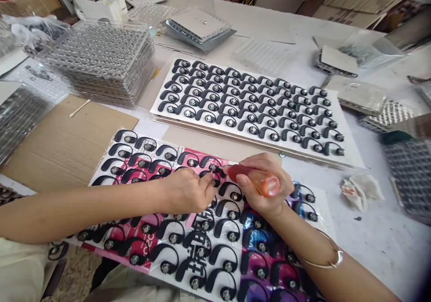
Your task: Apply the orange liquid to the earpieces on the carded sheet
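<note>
A cluttered white worktable (387,239) carries two boards of black ear-hook earpieces, one sheet of brown cardboard (60,145), one stack of clear ribbed plastic trays (101,59), one cotton swab (80,108) and one crumpled tissue (362,190).

The far white board (346,151) bears roughly fifty curved hooks in slanting rows, each ending in a round metal-faced capsule. It lies well beyond the fingertips. The near board, a glossy printed sheet (150,248) in pink, blue and purple, sits directly under both hands, and its hooks number in the dozens, too many of them covered to count exactly.

The person's left hand (186,190) is loosely curled, its index fingertip pressing down on one ear hook (213,172); whether the thumb also pinches it cannot be told. The right hand (266,190) is wrapped around a single small translucent red-orange bottle (257,178), smooth and tapered. The bottle's narrow tip points at the same hook, just beside the left index finger. One thin metal bangle (323,255) circles the right wrist.
</note>
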Available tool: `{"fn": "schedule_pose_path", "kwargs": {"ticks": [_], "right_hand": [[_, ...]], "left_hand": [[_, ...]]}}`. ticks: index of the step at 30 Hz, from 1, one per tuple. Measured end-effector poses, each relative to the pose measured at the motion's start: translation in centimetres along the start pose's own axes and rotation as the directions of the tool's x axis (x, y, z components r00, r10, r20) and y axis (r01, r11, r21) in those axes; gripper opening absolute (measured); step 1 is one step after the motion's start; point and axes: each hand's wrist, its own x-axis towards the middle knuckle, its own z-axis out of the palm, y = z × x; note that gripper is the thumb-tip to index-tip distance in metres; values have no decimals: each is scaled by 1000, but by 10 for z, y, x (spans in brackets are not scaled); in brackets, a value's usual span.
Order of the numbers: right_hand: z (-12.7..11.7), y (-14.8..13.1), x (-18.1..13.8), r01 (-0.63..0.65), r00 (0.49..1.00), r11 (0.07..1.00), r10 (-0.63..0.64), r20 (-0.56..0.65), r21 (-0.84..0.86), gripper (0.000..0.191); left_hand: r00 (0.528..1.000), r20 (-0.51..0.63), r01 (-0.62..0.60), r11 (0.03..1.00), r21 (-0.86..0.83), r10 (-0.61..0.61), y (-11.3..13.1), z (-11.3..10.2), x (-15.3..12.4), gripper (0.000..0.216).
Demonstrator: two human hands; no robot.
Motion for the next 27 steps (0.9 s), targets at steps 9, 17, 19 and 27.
{"fn": "schedule_pose_path", "kwargs": {"ticks": [9,17,19,27], "right_hand": [[-1,0,-3,31,999,998,-31,9,-48,18],[-1,-3,-1,45,999,998,-44,8,-37,16],[-1,-4,0,45,999,998,-45,10,-35,15],[-1,-1,-4,27,1000,999,-26,5,-32,17]], "left_hand": [[1000,-31,2,1000,8,-1,-2,-2,0,14],[999,-53,-4,1000,9,4,-3,1,-1,11],[999,-53,-9,1000,14,9,-3,2,-1,12],[999,-46,2,999,-33,-3,-7,2,-2,13]]}}
